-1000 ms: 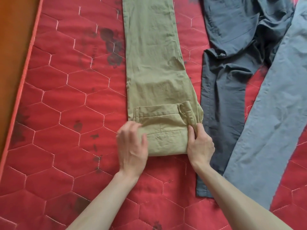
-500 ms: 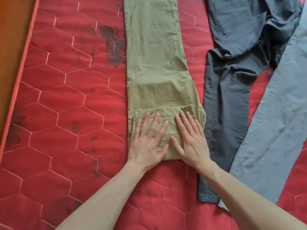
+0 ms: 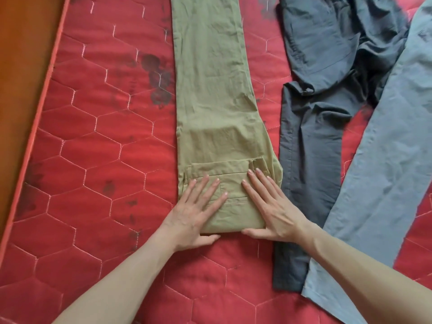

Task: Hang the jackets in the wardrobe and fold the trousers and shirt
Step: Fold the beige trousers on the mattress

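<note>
A red quilted mattress [image 3: 81, 174] fills the view, and at its 6 o'clock edge the left hand [image 3: 196, 213] and right hand [image 3: 273, 213] lie flat, fingers straight and spread, gripping nothing — both press the folded waist end of the khaki trousers [image 3: 210, 90]. To set this crease well, I would keep the palms down evenly and sweep outward, keeping the side edges aligned before the next fold toward 12 o'clock, where the legs run straight — dark grey trousers [image 3: 311, 160] and light blue-grey trousers [image 3: 385, 160] wait at 3 o'clock.

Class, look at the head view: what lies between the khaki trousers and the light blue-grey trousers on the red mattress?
The dark grey trousers lie between the khaki trousers and the light blue-grey trousers.
</note>
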Tool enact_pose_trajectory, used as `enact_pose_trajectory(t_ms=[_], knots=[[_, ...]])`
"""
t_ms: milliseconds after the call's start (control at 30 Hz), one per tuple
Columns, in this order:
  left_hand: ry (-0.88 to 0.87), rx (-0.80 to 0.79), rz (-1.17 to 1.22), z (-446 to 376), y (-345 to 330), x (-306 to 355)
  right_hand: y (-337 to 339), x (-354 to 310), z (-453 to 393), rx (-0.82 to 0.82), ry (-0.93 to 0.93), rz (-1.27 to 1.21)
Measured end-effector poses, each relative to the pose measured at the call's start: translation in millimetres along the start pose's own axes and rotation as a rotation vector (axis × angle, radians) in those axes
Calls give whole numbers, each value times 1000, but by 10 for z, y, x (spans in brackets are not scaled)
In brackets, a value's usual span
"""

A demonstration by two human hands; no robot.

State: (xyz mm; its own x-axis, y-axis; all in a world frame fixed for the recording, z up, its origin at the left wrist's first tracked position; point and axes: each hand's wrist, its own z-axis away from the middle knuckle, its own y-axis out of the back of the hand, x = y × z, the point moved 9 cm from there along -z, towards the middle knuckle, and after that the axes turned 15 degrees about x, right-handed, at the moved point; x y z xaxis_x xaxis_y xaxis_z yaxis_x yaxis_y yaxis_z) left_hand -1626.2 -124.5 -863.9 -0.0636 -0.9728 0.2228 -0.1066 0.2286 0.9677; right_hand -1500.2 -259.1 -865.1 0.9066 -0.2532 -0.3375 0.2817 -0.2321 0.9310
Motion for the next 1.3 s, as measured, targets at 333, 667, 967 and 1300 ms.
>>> enact_pose_trajectory(t_ms=[333, 667, 967, 1300], knots=[[197, -198, -157, 103, 80, 192, 252, -164, 245, -86, 46, 183], [387, -304, 173, 341, 575, 322, 964, -626, 431, 89, -2, -35], [759, -336, 715, 1013, 1071, 207, 1157, -733, 1188, 17, -587, -466], [1438, 165, 1168, 1396, 518, -137, 733, -651, 987, 257, -926, -639]])
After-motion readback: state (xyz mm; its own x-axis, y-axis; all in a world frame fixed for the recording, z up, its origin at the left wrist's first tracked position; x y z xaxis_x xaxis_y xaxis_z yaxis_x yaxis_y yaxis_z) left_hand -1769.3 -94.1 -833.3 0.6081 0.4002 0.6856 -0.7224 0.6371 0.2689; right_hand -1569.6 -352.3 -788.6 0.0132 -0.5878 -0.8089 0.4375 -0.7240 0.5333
